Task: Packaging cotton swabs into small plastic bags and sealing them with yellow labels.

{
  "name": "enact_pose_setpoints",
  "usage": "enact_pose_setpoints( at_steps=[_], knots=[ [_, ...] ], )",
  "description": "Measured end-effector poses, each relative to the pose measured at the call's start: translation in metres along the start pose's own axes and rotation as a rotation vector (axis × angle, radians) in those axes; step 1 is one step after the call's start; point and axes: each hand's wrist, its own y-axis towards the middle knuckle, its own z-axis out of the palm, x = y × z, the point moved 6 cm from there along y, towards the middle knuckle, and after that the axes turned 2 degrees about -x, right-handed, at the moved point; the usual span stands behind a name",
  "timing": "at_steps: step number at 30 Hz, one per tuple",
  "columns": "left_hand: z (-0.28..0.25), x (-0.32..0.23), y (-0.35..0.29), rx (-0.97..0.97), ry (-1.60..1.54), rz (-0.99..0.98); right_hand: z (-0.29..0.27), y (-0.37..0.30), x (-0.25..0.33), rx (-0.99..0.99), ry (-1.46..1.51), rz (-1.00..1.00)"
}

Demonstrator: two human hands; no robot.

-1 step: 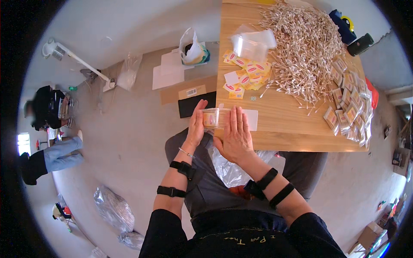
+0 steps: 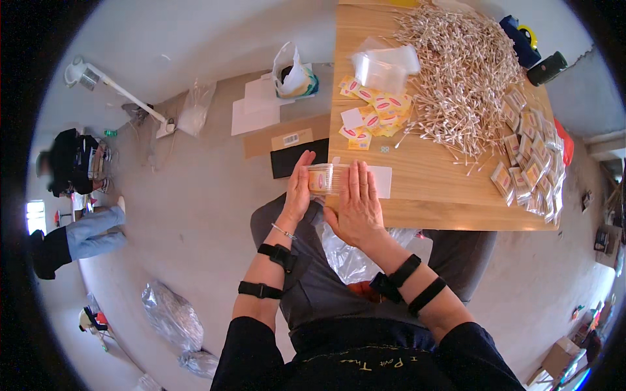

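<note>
At the table's near left corner, a clear plastic pack of cotton swabs (image 2: pixel 321 178) with a yellow card inside is pressed between my two hands. My left hand (image 2: pixel 298 192) bears on the pack's left end, its fingers straight and together. Fingers extended, my right hand (image 2: pixel 357 202) lies over the right end and hides that part. A white card (image 2: pixel 380 182) lies on the table beside the right fingers. Farther off are several loose yellow cards (image 2: pixel 375 116) and a stack of clear plastic sleeves (image 2: pixel 385 68).
A large heap of loose cotton swabs (image 2: pixel 460 78) covers the far table (image 2: pixel 424 202). Filled swab packs (image 2: pixel 533 163) pile at its right edge, near a dark cylinder (image 2: pixel 546 68). A white plastic bag (image 2: pixel 295 79) and a cardboard piece (image 2: pixel 287 132) are left of the table. Two people are at far left.
</note>
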Motion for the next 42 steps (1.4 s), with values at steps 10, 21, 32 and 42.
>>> enact_pose_setpoints(
  at_steps=[10, 21, 32, 42],
  knots=[
    [-0.011, -0.016, 0.002, -0.03, -0.123, 0.068, -0.007, 0.007, -0.016, -0.1, 0.391, 0.037],
    [0.004, -0.025, -0.003, 0.036, -0.206, 0.05, -0.013, 0.036, -0.012, -0.368, 1.164, 0.057],
    [0.009, -0.019, 0.0, 0.035, -0.257, 0.055, 0.012, 0.04, 0.008, -0.418, 1.322, 0.121],
    [0.002, -0.012, 0.0, 0.054, -0.107, 0.032, 0.007, 0.041, 0.01, -0.391, 1.275, 0.086]
  ],
)
